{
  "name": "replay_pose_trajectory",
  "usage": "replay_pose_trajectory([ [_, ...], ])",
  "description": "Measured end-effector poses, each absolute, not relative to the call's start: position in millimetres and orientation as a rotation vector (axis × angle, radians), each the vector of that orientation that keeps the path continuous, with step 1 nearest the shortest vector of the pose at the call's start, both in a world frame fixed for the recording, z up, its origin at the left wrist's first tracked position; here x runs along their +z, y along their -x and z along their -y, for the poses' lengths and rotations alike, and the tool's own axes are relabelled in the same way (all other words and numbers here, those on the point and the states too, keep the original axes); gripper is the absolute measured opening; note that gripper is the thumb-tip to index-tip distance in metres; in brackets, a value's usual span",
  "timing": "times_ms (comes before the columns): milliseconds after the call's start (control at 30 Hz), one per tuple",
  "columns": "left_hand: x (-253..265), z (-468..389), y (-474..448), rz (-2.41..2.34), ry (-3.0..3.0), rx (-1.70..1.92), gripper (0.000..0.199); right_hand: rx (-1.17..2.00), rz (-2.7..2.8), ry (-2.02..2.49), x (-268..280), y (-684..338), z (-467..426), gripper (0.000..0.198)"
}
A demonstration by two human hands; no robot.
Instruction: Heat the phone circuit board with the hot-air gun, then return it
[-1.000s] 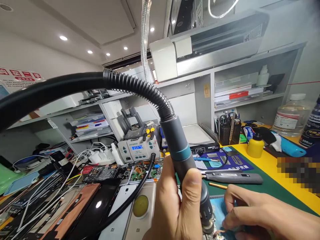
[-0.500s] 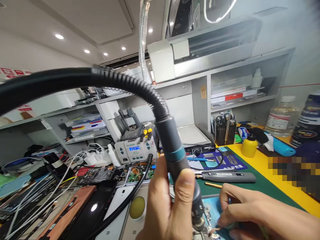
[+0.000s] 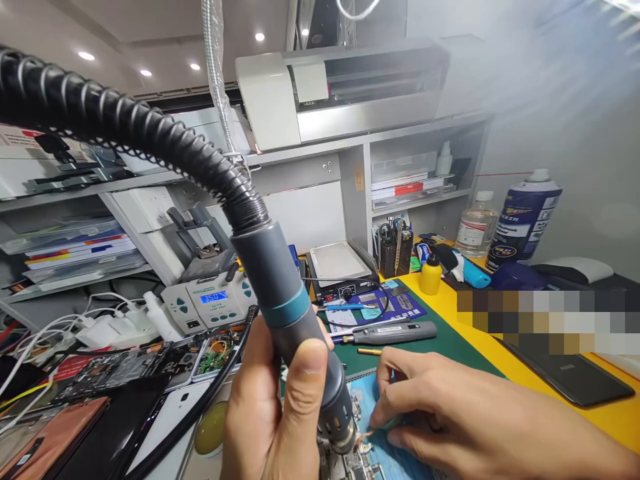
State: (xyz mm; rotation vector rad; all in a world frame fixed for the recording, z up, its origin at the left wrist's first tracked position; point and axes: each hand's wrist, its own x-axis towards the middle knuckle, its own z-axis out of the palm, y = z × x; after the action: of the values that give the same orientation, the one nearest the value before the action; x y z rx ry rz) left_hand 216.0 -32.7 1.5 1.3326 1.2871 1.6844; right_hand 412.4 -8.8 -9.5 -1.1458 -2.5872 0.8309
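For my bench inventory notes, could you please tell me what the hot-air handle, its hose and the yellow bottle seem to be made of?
Hot-air handle: apparently matte grey plastic with a teal band; its nozzle looks like dark metal. Hose: black ribbed, probably rubber or flexible plastic. Yellow bottle: glossy plastic, black cap.

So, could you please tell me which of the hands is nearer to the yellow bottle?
Right. The right hand rests on the blue mat, below the yellow bottle; the left hand, gripping the hot air gun, is farther left.

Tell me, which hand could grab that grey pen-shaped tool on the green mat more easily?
The right hand. It rests open on the mat beside the grey pen-shaped tool, while the left hand grips the grey hot-air wand.
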Motion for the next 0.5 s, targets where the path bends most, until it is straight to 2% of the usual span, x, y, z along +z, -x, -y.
replay_pose_trajectory([
  [500,-0.7,31.9,-218.0,-1.295,-1.386,1.718,0.043,0.829,2.582,1.156,-10.2,-412.0,6.6,0.011],
])
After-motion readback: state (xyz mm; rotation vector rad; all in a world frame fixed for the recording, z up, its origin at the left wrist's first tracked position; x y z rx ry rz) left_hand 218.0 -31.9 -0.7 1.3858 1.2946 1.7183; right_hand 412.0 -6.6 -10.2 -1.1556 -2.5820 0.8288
